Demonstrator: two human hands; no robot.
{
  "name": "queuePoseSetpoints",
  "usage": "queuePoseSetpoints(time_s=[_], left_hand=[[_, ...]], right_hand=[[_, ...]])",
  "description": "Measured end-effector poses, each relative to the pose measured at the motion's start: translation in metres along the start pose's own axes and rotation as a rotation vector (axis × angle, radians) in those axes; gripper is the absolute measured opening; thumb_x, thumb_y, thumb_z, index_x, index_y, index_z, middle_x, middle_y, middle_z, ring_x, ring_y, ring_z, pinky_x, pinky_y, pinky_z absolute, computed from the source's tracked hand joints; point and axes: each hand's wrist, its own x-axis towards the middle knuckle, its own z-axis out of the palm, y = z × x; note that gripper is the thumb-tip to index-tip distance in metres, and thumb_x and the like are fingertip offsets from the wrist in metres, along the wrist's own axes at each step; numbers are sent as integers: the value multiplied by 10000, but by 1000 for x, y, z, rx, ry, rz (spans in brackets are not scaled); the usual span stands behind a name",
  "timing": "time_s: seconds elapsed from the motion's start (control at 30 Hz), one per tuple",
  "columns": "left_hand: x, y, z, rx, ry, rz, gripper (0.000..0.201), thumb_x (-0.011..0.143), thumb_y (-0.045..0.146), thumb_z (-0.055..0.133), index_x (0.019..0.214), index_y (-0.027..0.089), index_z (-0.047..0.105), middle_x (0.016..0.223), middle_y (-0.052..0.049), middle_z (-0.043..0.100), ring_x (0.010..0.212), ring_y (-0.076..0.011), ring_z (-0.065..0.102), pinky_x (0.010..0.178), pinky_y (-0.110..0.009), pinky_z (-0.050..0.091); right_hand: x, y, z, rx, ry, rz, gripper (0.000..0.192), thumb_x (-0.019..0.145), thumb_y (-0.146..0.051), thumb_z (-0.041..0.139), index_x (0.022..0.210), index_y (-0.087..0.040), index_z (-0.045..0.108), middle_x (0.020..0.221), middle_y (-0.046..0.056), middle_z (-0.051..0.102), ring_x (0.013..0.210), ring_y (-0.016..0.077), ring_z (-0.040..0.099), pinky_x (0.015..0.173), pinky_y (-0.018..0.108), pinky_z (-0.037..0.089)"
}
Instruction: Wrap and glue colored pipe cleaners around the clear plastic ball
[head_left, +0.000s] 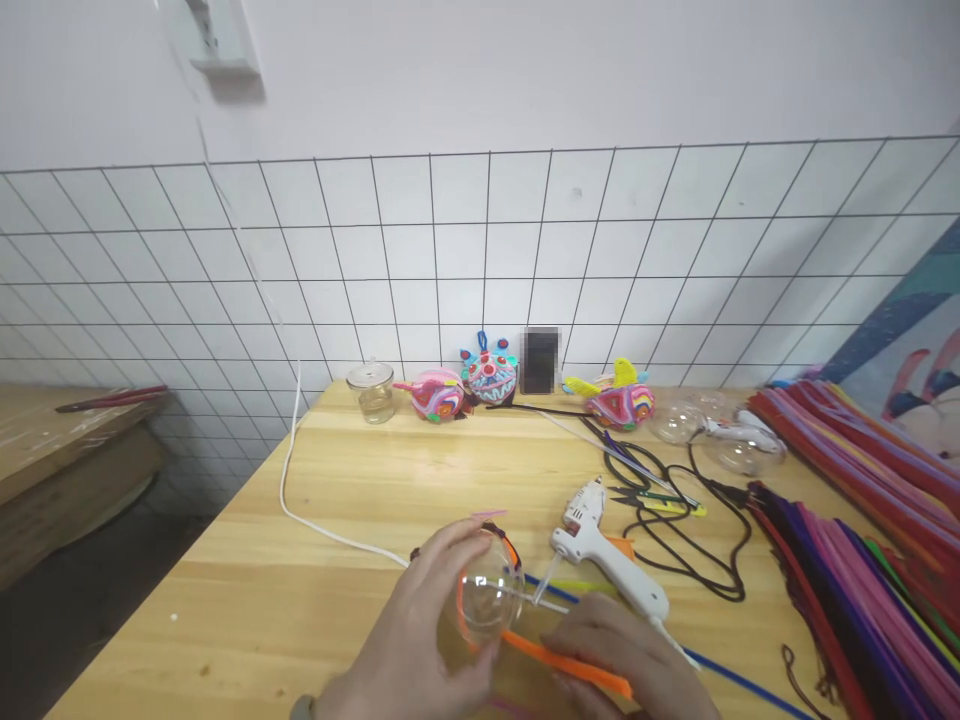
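Note:
My left hand (416, 640) grips a clear plastic ball (489, 594) low over the wooden table (360, 500); an orange pipe cleaner curves around the ball's rim. My right hand (630, 660) pinches the free end of that orange pipe cleaner (570, 665), which runs from the ball toward the right. A white glue gun (607, 555) lies just beyond my right hand, its nozzle pointing at the ball.
Bundles of coloured pipe cleaners (862, 500) fill the right side. Three finished colourful ornaments (489, 372) and a glass jar (372, 390) stand by the wire grid wall. Black cords (697, 530), small scissors (652, 497), a white cable (300, 500) and clear half-shells (742, 445) lie around.

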Motion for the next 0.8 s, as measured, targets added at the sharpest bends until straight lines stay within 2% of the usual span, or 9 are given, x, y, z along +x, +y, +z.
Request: queuePoseSetpoints(time_s=[0.13,0.2,0.27,0.4,0.53,0.8], left_hand=[[-1,2,1,27,-14,12,722,693,106,642,1341,303,389,1366,-115,543,1277,-317,518,1012,-487,502],[-1,3,2,33,-23,12,723,690,104,637,1335,306,382,1360,-112,545,1272,-315,523,1005,-487,510],[-1,4,1,32,-39,11,738,681,100,636,1337,308,369,1363,-113,539,1276,-318,518,1006,-497,507],[-1,4,2,11,-92,12,761,669,88,631,1334,321,343,1368,-109,525,1287,-322,501,1015,-522,493],[-3,4,2,-17,-132,5,774,677,95,630,1342,334,314,1385,-105,501,1304,-318,480,1023,-523,485],[-2,5,0,-67,-169,0,815,659,80,654,1348,354,317,1402,-79,484,1302,-304,479,1046,-478,469]], right_hand=[[2,0,1,-6,-36,-33,141,872,-166,636,993,-239,647,733,31,709,635,147,685,585,201,567],[3,-2,2,-26,3,-8,87,916,-196,576,949,-234,647,718,31,703,629,142,679,589,201,563],[5,-4,4,-55,54,5,115,945,-227,536,894,-227,640,697,29,701,627,137,678,598,197,560],[8,-5,5,-48,81,40,140,950,-253,544,844,-217,628,705,27,701,640,130,680,613,179,554],[7,-4,7,5,95,124,138,952,-268,540,849,-230,624,756,26,676,692,141,673,642,198,556],[0,2,11,96,21,214,78,936,-209,564,916,-259,621,870,18,665,812,150,657,746,218,528]])
